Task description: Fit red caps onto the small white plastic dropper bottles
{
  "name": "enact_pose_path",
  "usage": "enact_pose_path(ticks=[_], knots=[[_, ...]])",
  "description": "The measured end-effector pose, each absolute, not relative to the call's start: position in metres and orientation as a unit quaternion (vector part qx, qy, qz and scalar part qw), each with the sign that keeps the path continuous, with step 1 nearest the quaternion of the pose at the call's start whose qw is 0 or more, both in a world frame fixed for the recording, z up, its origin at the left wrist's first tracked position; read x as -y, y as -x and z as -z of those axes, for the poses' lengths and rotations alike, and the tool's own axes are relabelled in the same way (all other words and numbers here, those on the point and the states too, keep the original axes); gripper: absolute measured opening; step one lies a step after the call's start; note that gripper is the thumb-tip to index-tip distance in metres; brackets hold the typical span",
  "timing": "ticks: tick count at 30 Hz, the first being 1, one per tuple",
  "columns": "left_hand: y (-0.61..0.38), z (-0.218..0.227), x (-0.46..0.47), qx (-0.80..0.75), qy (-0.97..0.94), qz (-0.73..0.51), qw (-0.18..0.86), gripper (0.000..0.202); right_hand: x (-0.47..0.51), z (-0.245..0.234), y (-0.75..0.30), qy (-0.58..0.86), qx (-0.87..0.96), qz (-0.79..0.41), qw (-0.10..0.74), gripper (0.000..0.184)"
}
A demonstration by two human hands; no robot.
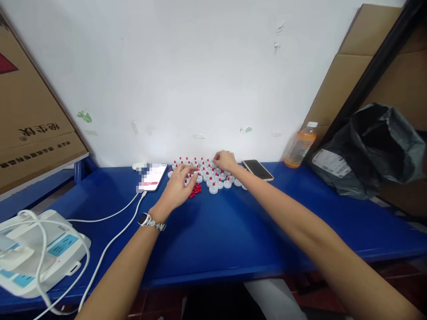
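Note:
Many white round caps (213, 189) with small red tips stand upright in a cluster against the wall side of the blue table. A small pile of loose red tips (196, 191) lies in front of them. My left hand (182, 183) hovers at the cluster's left side, thumb and fingers apart, beside the red pile and partly covering some caps. My right hand (226, 161) is at the cluster's back right, its fingers pinched together close to a red-tipped cap. What the right fingertips hold, if anything, is too small to make out.
A phone with a lit screen (154, 178) lies left, on a white cable. A dark phone (257, 170) lies right. Further right stand an orange drink bottle (302, 146) and a grey plastic bag (353, 151). A white power strip (53, 249) sits front left. Cardboard boxes flank both sides.

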State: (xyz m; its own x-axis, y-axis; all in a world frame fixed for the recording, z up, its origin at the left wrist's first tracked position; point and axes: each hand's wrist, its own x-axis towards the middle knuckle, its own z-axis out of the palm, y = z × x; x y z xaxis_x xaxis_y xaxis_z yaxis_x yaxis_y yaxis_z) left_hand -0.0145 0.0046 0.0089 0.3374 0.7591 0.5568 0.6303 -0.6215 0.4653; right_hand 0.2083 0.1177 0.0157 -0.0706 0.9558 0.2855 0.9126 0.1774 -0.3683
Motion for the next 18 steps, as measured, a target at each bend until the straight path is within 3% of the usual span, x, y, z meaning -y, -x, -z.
enact_pose_path(ticks=[5, 9, 13, 18], knots=[[0.027, -0.009, -0.008, -0.422, -0.819, -0.387, 0.031, 0.031, -0.060, -0.022, -0.195, 0.559, 0.721, -0.045, 0.407, 0.016], [0.025, -0.002, -0.004, -0.399, -0.843, -0.353, 0.065, 0.043, -0.011, -0.016, -0.172, 0.465, 0.728, -0.162, 0.478, 0.016], [0.027, 0.007, -0.002, -0.398, -0.853, -0.315, 0.119, 0.037, 0.010, -0.004, -0.162, 0.466, 0.728, -0.180, 0.469, 0.019], [0.041, 0.004, -0.004, -0.469, -0.815, -0.325, 0.106, 0.040, 0.015, 0.008, -0.160, 0.431, 0.838, -0.006, 0.333, 0.017]])
